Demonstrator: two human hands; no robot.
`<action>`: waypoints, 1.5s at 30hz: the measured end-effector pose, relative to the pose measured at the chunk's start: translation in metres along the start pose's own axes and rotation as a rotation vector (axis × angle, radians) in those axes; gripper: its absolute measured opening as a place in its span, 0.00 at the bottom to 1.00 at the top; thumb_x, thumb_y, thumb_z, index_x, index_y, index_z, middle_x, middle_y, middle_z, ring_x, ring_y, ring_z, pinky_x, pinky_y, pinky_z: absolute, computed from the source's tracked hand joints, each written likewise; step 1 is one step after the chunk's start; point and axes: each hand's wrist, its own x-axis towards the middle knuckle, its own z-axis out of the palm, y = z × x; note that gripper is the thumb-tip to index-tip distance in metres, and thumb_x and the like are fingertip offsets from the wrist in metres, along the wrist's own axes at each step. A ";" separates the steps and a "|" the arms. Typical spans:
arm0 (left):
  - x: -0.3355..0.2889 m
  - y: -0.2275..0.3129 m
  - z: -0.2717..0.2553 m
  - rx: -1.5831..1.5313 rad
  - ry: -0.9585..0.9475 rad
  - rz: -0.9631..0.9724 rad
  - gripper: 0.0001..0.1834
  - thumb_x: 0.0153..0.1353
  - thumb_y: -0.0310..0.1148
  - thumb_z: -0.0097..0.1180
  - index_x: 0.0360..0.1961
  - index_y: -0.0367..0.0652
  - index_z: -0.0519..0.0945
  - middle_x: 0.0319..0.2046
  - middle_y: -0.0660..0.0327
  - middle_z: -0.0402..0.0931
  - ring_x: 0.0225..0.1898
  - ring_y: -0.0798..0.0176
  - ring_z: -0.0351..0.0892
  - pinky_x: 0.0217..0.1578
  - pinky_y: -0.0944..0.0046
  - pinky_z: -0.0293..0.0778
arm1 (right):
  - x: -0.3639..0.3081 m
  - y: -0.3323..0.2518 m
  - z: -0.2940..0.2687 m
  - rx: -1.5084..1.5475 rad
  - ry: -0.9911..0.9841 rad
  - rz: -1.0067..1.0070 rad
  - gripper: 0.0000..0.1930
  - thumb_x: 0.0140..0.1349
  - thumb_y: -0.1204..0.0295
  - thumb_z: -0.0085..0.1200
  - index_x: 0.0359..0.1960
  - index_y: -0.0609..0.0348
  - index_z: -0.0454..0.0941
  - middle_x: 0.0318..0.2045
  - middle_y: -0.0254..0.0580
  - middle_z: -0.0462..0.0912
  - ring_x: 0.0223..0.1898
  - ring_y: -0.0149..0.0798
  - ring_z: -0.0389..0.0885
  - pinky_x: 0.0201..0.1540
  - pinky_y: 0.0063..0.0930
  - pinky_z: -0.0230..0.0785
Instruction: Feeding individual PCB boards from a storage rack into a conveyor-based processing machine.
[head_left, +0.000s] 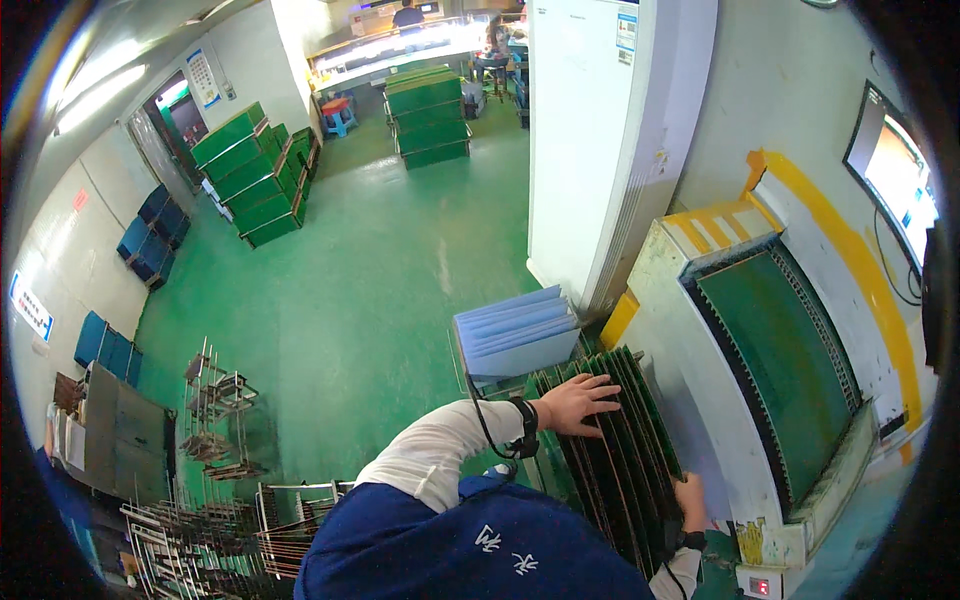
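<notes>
Both hands are on a row of green boards (pixel 620 450) that stand on edge, packed side by side, against the pale side of a machine (pixel 680 390). Left hand (pixel 578 402) lies flat across the boards' top edges near the far end of the row, fingers spread and apart, palm down, touching several boards at once without closing on any. Right hand (pixel 692 500) is at the near end, low against the machine's side, its fingers curled at the outermost boards; whether that grip is clamped on a board I cannot tell, as the fingertips are hidden. A black band sits on each wrist, and a dark cord (pixel 482 420) loops from the left one.

The machine carries a green belt (pixel 785 360) framed by a toothed dark rail, with yellow edging beyond it. Just beyond the boards a stack of light blue sheets (pixel 515 330) leans on the green floor (pixel 370 290). A white cabinet (pixel 590 140) stands behind that. Wire racks (pixel 215 400) crowd the lower left, and green crates (pixel 255 180) are stacked further off. A screen (pixel 895 180) hangs on the wall at right.
</notes>
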 end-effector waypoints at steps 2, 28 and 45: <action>0.002 0.001 -0.002 -0.008 -0.003 0.003 0.38 0.64 0.58 0.63 0.71 0.56 0.74 0.77 0.54 0.60 0.79 0.41 0.54 0.75 0.38 0.55 | 0.003 0.006 -0.001 0.013 -0.028 0.094 0.18 0.59 0.60 0.67 0.44 0.62 0.89 0.37 0.60 0.89 0.42 0.60 0.88 0.44 0.49 0.76; 0.002 -0.002 -0.002 -0.030 -0.017 0.020 0.38 0.65 0.59 0.62 0.73 0.57 0.71 0.78 0.54 0.58 0.79 0.41 0.54 0.75 0.37 0.55 | -0.008 -0.017 -0.015 -0.036 0.029 0.110 0.27 0.57 0.54 0.73 0.47 0.68 0.87 0.37 0.63 0.89 0.42 0.57 0.90 0.45 0.45 0.77; 0.005 -0.002 -0.001 -0.012 -0.015 0.024 0.38 0.66 0.60 0.61 0.73 0.56 0.72 0.78 0.55 0.58 0.79 0.42 0.53 0.76 0.40 0.54 | -0.008 -0.012 -0.003 -0.056 0.012 0.127 0.25 0.61 0.54 0.67 0.51 0.62 0.87 0.47 0.61 0.88 0.52 0.61 0.86 0.54 0.48 0.77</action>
